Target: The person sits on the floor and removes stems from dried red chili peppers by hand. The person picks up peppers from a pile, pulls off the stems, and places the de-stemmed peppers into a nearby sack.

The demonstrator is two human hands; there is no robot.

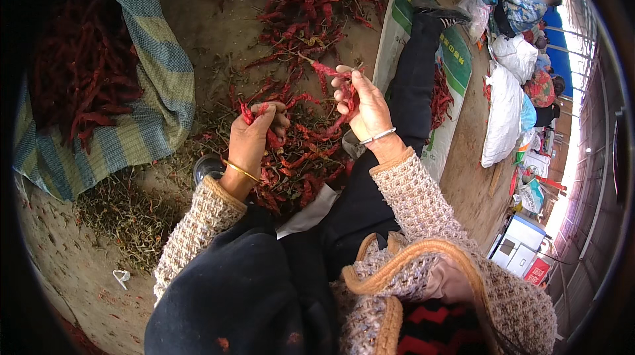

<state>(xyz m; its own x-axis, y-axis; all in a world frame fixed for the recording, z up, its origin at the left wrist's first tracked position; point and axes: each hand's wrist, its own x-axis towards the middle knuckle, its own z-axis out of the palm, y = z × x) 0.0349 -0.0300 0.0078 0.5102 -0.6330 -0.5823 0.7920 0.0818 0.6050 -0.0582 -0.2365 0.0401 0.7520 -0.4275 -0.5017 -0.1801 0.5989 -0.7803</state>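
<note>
Dried red chili peppers (pixel 292 176) lie heaped between my legs, mixed with dry stems. Above the heap's left side, my left hand (pixel 255 124) is closed around a few red chilies (pixel 247 113), their ends poking out past the thumb. My right hand (pixel 364 102) is raised a little farther out and holds several wrinkled chilies. One chili (pixel 322 68) sticks out leftward from its fingertips, with a pale stem at the end. Others hang down along the palm. The two hands are apart. Part of what each holds is hidden by the fingers.
At left, a striped woven sack (pixel 168 92) holds many chilies. Plucked stems (pixel 131 221) are piled below it. More chilies (pixel 307 2) spread across the floor ahead. A green-and-white sack (pixel 449 117) lies under my outstretched leg. White sacks (pixel 503 112) and other people are at right.
</note>
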